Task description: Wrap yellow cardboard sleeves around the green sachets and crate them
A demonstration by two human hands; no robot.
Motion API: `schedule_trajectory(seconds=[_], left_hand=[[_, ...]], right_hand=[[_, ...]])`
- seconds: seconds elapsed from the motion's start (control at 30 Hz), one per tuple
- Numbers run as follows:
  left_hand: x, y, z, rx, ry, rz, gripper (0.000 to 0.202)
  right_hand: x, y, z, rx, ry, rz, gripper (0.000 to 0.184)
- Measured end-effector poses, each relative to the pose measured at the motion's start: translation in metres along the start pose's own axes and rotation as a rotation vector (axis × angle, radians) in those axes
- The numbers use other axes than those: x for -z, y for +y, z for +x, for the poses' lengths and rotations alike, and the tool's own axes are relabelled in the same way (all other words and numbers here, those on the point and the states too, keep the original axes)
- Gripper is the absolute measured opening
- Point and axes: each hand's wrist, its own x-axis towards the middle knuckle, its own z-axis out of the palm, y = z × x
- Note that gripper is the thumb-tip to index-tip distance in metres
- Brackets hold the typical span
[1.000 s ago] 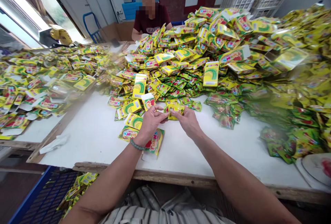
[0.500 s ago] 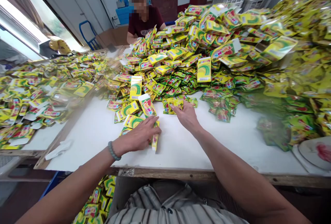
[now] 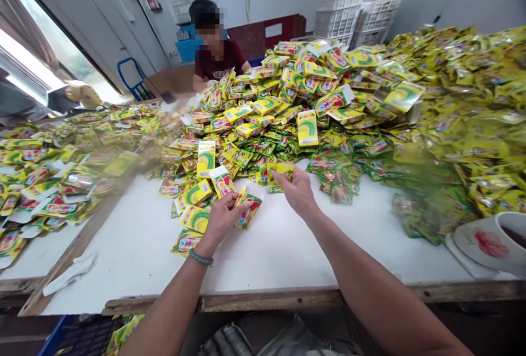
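My left hand [image 3: 225, 214], a braided bracelet on its wrist, grips a small yellow, green and red carton [image 3: 250, 211] just above the white tabletop. My right hand [image 3: 296, 187] pinches a yellow sachet [image 3: 283, 169] at the front of the heap. Green sachets [image 3: 263, 175] lie just behind that sachet. Beside my left hand are several similar cartons: one with a white end flap [image 3: 222, 181], one yellow with a green swirl [image 3: 195, 218], and one nearest the table edge [image 3: 184, 242].
A large heap of cartons [image 3: 263, 107] and sachets [image 3: 460, 109] covers the back and right. More cartons [image 3: 61, 202] spread over the left table. A flowered mug [image 3: 489, 241] stands at the right edge, a crumpled white tissue [image 3: 72, 273] at the left. A person [image 3: 217, 63] sits opposite.
My left hand has lifted and turned a carton that was against the table, showing its red and green face. My right hand stays at the sachets. The view has shifted.
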Motion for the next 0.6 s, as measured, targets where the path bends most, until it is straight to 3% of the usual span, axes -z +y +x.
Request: schedule_trajectory(seconds=[0.13,0.23,0.43,0.6], left_hand=[[-0.0032,-0.0036,-0.0014,0.015,0.046,-0.083,0.047],[-0.0013,-0.0056,-0.0035,0.029,0.005,-0.089,0.047],[-0.0046,-0.0055,-0.007,0.003,-0.073,-0.025,0.043],[-0.0077,-0.0018,-0.0074,0.015,-0.094,-0.063,0.041]], right_hand=[[-0.0021,0.0,-0.0036,-0.039,-0.241,-0.271,0.015],[-0.0001,0.0003,-0.0036,-0.062,-0.343,-0.436,0.01],[-0.0002,-0.0013,-0.0041,0.027,-0.461,-0.554,0.002],[-0.0033,0.0014,-0.0067,0.079,-0.432,-0.493,0.012]])
